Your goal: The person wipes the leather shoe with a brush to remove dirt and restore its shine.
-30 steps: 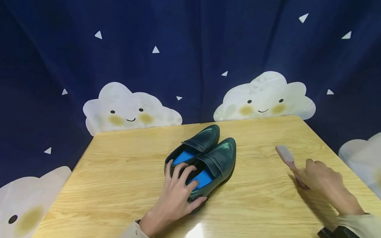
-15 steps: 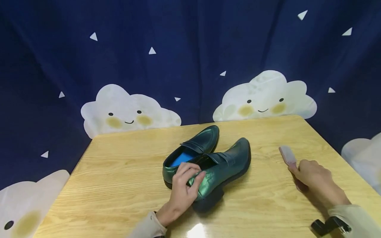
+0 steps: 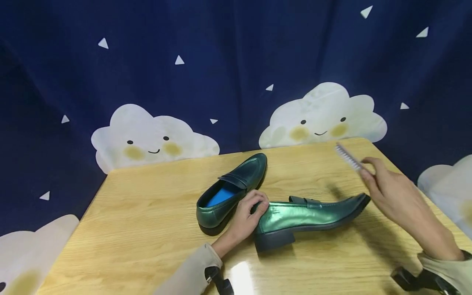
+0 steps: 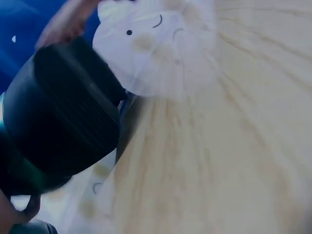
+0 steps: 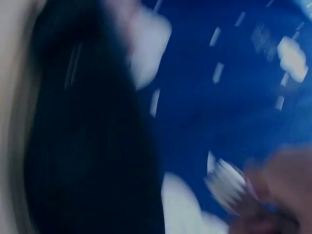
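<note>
My left hand (image 3: 248,213) grips a dark green loafer (image 3: 306,215) by its heel end, with the toe pointing right and the side and black heel facing me. In the left wrist view the loafer's heel and sole (image 4: 73,107) fill the left side. My right hand (image 3: 398,196) holds a small brush (image 3: 348,157) by its handle, up above the table and beyond the loafer's toe; its pale bristles face down and left. The right wrist view is blurred, with the brush's bristles (image 5: 226,187) low at the right. The other green loafer (image 3: 236,184), with a blue insole, rests behind my left hand.
A light wooden table (image 3: 147,229) lies under everything. Behind it hangs a dark blue curtain (image 3: 228,61) printed with clouds and white triangles. Dark camera mounts are strapped at both wrists.
The left hand has gone from touching the near loafer's heel to gripping it, turning it and moving it right, away from the other shoe. My right hand has raised the brush and turned its bristles downward.
</note>
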`<state>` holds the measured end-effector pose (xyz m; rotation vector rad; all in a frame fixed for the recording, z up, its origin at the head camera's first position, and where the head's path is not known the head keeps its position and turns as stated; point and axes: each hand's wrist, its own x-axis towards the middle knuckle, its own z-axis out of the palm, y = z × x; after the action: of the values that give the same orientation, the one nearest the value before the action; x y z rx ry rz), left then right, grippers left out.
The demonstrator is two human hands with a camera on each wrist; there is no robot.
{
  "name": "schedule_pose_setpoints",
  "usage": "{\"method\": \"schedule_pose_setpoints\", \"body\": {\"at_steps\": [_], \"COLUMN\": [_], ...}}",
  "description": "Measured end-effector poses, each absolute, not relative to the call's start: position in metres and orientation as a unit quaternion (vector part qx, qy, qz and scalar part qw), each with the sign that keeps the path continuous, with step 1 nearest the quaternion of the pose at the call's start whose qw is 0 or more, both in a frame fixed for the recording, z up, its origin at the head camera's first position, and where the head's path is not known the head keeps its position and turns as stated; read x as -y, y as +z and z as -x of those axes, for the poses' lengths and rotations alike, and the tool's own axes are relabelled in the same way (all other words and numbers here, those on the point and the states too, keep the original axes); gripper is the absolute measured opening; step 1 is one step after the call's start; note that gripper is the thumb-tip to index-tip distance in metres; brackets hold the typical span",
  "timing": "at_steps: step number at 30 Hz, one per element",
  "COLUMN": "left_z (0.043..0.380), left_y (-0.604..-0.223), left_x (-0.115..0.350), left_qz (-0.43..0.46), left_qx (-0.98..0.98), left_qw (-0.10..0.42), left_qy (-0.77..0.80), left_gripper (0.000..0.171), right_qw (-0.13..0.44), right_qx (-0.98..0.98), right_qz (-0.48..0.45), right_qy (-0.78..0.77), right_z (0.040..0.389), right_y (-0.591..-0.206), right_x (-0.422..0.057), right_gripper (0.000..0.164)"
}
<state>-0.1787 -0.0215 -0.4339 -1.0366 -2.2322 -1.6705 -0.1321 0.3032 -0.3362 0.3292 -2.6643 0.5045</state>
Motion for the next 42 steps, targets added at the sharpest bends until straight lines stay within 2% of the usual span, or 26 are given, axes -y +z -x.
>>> {"method": "schedule_pose_setpoints", "body": {"at_steps": [2,4,6,8,10,13,15,18,19,23,26,30,34,37,39,42], "left_z": [0.174,0.167,0.159,0.154,0.154,0.160,0.165,0.175,0.177,0.184,0.185,0.184,0.182,0.183,0.184,0.186], "left_y": [-0.430,-0.426,-0.421,-0.416,-0.412,-0.409,-0.410,-0.411,-0.412,-0.414,-0.415,-0.416,-0.416,-0.416,-0.415,-0.414], "left_x": [0.023,0.024,0.025,0.025,0.025,0.031,0.038,0.046,0.048,0.050,0.050,0.050,0.051,0.053,0.054,0.054], "left_qz": [0.326,0.324,0.343,0.368,0.388,0.394,0.392,0.392,0.393,0.400,0.413,0.421,0.416,0.419,0.421,0.423], "left_qx": [0.790,0.829,0.856,0.864,0.862,0.848,0.837,0.826,0.823,0.816,0.812,0.812,0.816,0.820,0.822,0.825], "left_qw": [0.059,0.034,0.022,0.026,0.029,-0.001,-0.024,-0.044,-0.048,-0.051,-0.046,-0.042,-0.060,-0.068,-0.066,-0.061], "left_qy": [-0.515,-0.455,-0.385,-0.343,-0.325,-0.355,-0.380,-0.403,-0.406,-0.414,-0.410,-0.402,-0.396,-0.384,-0.377,-0.370], "left_gripper": [0.025,0.058,0.091,0.110,0.112,0.109,0.109,0.110,0.110,0.107,0.107,0.109,0.109,0.111,0.112,0.111], "right_qw": [0.146,0.111,0.141,0.193,0.232,0.253,0.253,0.247,0.240,0.210,0.207,0.207,0.185,0.205,0.220,0.219], "right_qx": [0.948,0.937,0.923,0.909,0.894,0.885,0.886,0.888,0.887,0.870,0.875,0.896,0.886,0.883,0.890,0.896], "right_qz": [-0.180,-0.240,-0.298,-0.338,-0.366,-0.383,-0.383,-0.385,-0.393,-0.443,-0.433,-0.383,-0.413,-0.411,-0.390,-0.380], "right_qy": [0.216,0.228,0.197,0.149,0.115,0.078,0.060,0.041,0.041,0.051,0.066,0.081,0.097,0.094,0.088,0.068], "right_z": [0.123,0.116,0.113,0.113,0.114,0.115,0.116,0.115,0.114,0.108,0.108,0.114,0.111,0.109,0.110,0.110], "right_y": [-0.329,-0.329,-0.334,-0.338,-0.342,-0.348,-0.352,-0.358,-0.360,-0.367,-0.366,-0.364,-0.365,-0.363,-0.363,-0.364], "right_x": [-0.278,-0.257,-0.242,-0.232,-0.225,-0.216,-0.211,-0.205,-0.203,-0.196,-0.197,-0.199,-0.199,-0.201,-0.203,-0.202], "right_gripper": [0.039,0.045,0.043,0.035,0.034,0.047,0.049,0.037,0.038,0.039,0.039,0.055,0.035,0.050,0.054,0.038]}}
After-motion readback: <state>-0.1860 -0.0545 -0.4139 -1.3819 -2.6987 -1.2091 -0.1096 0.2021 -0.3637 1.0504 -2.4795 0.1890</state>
